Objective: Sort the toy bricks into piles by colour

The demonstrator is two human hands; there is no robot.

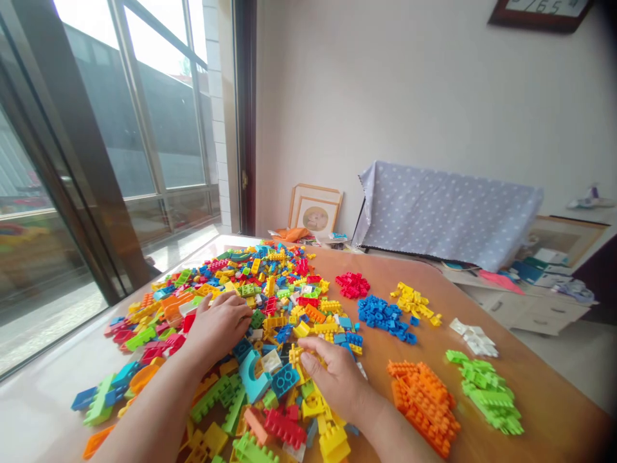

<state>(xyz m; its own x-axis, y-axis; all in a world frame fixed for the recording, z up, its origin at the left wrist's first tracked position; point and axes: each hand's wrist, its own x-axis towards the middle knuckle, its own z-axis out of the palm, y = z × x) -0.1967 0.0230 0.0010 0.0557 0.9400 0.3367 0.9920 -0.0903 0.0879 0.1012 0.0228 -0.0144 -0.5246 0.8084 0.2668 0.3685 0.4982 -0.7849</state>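
Sorting bricks by colour at the table.
My left hand [219, 325] and right hand [332, 376] rest open-fingered, palms down, on the mixed brick pile [250, 302], gripping nothing I can see.

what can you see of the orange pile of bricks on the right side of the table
The orange brick pile is a loose heap of studded plastic blocks, all one orange, stacked a few deep and slanting toward the near edge of the wooden table. It lies apart from the big mixed heap, with the green pile to its right and the blue pile beyond it. The right hand lies just left of it, not touching.
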